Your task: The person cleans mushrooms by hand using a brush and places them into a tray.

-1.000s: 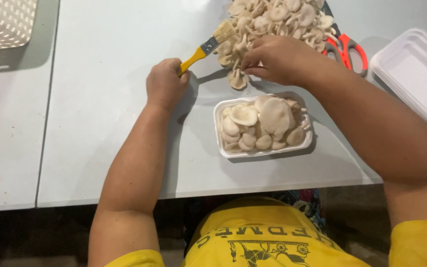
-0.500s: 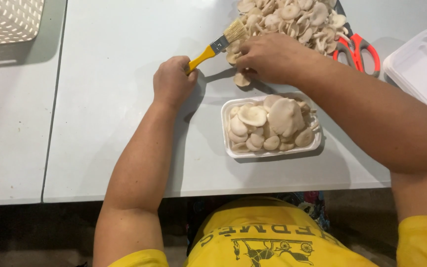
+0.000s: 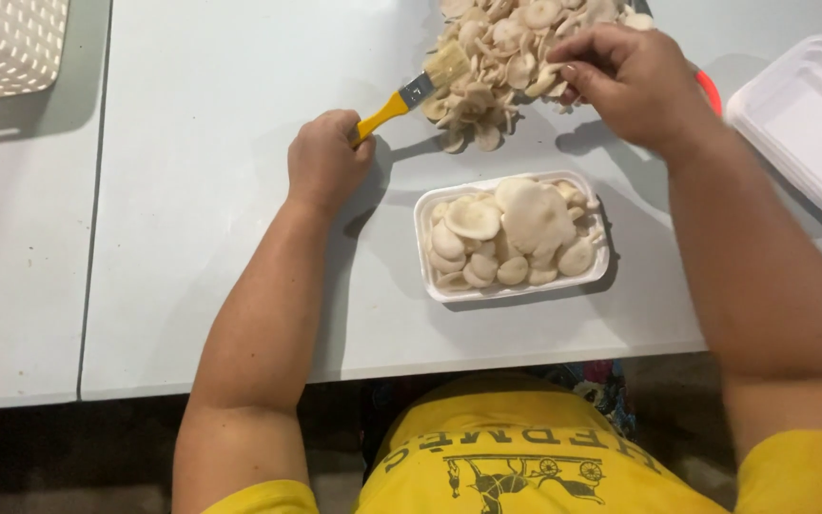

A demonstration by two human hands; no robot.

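My left hand (image 3: 323,162) is closed around the yellow handle of a brush (image 3: 411,93), angled so the bristles lie against the near edge of the pile of mushrooms (image 3: 497,57) at the far side of the bench (image 3: 221,238). My right hand (image 3: 635,81) rests on the right side of that pile, fingers curled down onto a few caps, pinning them so they sit steady near the bristles; whether it has one pinched I cannot tell. Just in front of me sits a white tray (image 3: 516,286) packed with mushrooms, close enough to reach from the pile. An empty white tray (image 3: 811,124) waits at my right, and a white basket (image 3: 2,43) stands well apart at far left.
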